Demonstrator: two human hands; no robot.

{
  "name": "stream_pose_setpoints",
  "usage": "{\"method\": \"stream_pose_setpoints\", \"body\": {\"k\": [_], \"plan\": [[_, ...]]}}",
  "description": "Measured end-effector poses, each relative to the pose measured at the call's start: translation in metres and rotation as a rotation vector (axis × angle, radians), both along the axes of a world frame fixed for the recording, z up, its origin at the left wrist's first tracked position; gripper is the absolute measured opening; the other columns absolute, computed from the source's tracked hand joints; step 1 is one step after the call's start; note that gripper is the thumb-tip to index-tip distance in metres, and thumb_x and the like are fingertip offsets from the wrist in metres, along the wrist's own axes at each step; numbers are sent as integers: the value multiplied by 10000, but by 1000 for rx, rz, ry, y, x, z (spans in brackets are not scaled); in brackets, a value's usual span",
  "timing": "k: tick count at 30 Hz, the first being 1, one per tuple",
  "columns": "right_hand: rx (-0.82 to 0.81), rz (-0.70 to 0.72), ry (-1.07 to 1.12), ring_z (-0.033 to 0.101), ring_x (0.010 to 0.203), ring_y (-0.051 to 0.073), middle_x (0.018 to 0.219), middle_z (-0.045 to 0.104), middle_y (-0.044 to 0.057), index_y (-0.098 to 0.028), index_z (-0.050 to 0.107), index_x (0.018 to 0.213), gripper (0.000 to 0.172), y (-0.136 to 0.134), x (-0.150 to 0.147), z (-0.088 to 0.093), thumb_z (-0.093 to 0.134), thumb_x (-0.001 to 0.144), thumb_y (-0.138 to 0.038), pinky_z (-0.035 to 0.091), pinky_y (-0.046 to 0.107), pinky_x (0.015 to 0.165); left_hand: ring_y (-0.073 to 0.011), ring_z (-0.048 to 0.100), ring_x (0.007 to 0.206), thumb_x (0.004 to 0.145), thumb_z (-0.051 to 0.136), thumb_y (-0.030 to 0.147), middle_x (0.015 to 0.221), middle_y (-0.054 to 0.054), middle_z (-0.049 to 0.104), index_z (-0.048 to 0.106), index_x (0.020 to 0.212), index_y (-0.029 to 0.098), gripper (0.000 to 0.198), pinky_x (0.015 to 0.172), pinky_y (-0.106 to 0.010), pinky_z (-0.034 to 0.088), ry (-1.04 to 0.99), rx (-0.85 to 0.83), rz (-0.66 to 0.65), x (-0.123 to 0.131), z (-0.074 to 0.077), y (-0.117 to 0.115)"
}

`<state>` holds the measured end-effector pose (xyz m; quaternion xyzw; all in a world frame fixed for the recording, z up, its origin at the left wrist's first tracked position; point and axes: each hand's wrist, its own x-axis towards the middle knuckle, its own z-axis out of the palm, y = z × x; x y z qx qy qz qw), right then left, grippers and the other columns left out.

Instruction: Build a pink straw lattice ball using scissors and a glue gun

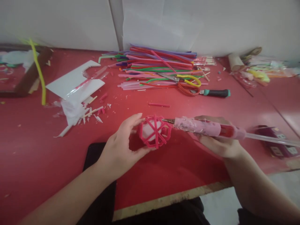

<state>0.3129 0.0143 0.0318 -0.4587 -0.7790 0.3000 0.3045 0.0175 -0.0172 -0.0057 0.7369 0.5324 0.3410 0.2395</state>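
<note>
My left hand (119,145) curls around a small red lattice ball (156,132) made of thin strips, with something whitish inside it. Its thumb and fingers press on the left and lower sides of the ball. In my right hand (217,142) is a pink hot glue gun (197,125), held level with a long clear glue stick (269,137) coming out of its back. The dark metal nozzle points left and meets or nearly meets the ball's upper right edge; I cannot tell whether they touch. Part of the right hand is hidden behind the glue gun.
Bundles of coloured strips (161,62) lie at the back, with scissors (187,79) and a dark-handled cutter (215,92) in front. White board (67,79) and scraps sit left. A black flat device (93,153) lies under my left arm. A dark red box (277,140) stands right.
</note>
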Motion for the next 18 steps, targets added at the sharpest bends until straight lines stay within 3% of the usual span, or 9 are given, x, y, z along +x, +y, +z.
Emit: {"method": "stream_pose_setpoints", "body": {"k": [4,8,18], "plan": [[49,163,31,534,493,131,649,602,-5,-241,571,803,40,0,-5,4,573,772,-217,420,266,434,-305,703,1135,762,804,476,1344,-114,627,393,1444,286,819,955,-442,617,-21,-3,25,0,-2,0],[10,141,-28,571,505,128,698,653,2,-229,609,875,130,-2,-6,3,571,751,-227,435,258,439,-323,690,1155,763,785,525,1349,-129,615,414,1431,268,806,976,-483,601,-14,-4,43,0,-3,0],[20,79,-23,487,486,116,649,580,-14,-232,603,828,97,-7,-5,-5,557,742,-232,362,262,437,-324,654,1216,783,788,455,1358,-121,614,421,1429,279,763,1018,-500,576,-1,70,50,0,-2,-1]]}}
